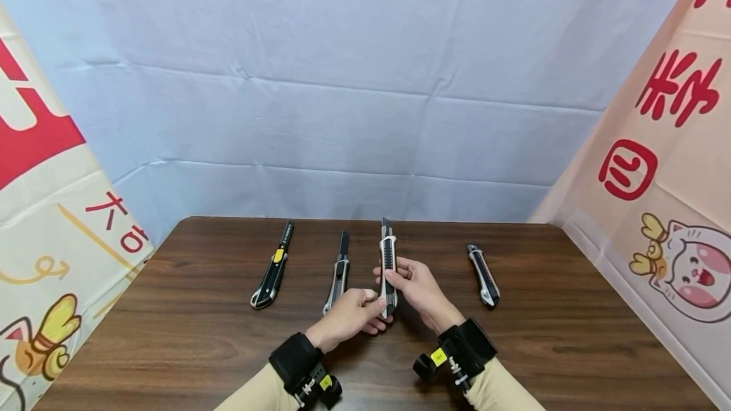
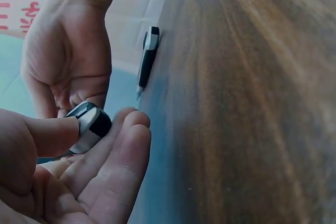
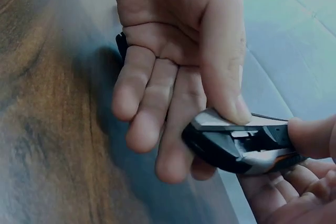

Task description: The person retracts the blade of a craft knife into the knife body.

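Above table point(image 1: 200, 335): one knife point(image 1: 388, 265) clamped by both grips; three knives point(image 1: 273, 271) lying.

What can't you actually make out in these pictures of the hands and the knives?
- Held knife: head view, its rear end is covered by the left hand and right hand.
- Its blade: left wrist view, hidden behind the fingers; right wrist view, cut off by the right edge.
- Print on the rightmost knife: head view, too small.
- Table: right wrist view, blurred.
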`<move>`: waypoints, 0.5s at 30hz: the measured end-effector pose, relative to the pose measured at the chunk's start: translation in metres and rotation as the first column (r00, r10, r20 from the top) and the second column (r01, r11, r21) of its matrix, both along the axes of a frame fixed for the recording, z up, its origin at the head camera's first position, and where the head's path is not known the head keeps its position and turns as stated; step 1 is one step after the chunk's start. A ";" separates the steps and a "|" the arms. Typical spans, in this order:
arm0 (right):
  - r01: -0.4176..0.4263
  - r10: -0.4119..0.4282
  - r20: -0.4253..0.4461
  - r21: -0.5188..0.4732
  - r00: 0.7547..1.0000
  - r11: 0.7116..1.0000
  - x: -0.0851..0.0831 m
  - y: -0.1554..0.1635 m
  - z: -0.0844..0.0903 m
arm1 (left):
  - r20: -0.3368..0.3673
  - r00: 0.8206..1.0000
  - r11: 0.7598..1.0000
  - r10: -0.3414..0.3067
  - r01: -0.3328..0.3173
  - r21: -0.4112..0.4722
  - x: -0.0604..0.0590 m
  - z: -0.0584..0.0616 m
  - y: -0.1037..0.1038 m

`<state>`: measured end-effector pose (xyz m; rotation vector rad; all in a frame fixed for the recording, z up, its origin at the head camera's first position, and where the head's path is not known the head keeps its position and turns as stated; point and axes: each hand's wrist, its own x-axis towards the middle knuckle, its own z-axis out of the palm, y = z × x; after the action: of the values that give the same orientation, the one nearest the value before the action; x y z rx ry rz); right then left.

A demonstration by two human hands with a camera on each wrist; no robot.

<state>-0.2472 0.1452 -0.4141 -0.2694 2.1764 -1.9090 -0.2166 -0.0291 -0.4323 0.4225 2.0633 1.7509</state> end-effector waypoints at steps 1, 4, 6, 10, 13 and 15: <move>-0.001 0.001 -0.002 -0.008 1.000 1.000 0.000 0.000 0.000 | 0.006 1.000 1.000 -0.001 0.001 0.007 0.000 0.000 0.000; -0.003 0.003 -0.005 -0.022 1.000 1.000 -0.001 0.001 0.000 | -0.009 1.000 1.000 -0.008 0.008 0.018 0.000 0.001 -0.002; 0.004 -0.004 0.002 -0.029 1.000 1.000 -0.002 0.002 0.000 | -0.032 0.999 1.000 -0.008 0.009 0.018 0.000 0.002 -0.002; 0.033 -0.032 0.015 -0.021 0.999 0.999 -0.001 0.001 -0.002 | -0.074 0.997 1.000 0.012 -0.010 0.028 0.000 0.002 -0.001; 0.048 -0.048 0.020 -0.010 0.999 0.999 0.000 0.000 -0.003 | -0.085 0.996 0.999 0.026 -0.024 0.027 0.000 0.002 0.000; 0.053 -0.053 0.024 -0.005 0.998 0.999 0.001 0.000 -0.003 | -0.088 0.996 0.999 0.031 -0.029 0.020 0.001 0.001 0.000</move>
<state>-0.2464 0.1453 -0.4174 -0.1910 2.1840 -1.9364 -0.2157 -0.0288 -0.4313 0.4852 2.1257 1.8003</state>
